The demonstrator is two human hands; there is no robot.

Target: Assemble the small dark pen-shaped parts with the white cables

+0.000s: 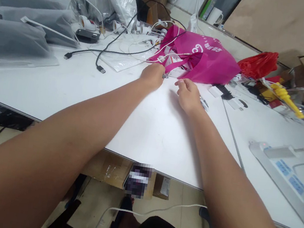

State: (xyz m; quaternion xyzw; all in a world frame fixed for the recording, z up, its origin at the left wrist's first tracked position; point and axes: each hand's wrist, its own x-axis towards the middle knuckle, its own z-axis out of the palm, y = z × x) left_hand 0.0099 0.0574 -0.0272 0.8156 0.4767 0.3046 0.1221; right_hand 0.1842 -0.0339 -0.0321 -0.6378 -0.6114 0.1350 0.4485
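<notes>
Left hand and right hand reach across the white table, before the pink bag.
A red bag lies right of it; black cables overlap its left end; a metallic piece shows at curled left fingertips; right fingers bend loosely; either's grip is unclear.

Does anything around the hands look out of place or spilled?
Yes: the pink bag seems tipped over, mouth toward the left hand, and a black cable sprawls untidily beside the bag. No spill shows.
</notes>
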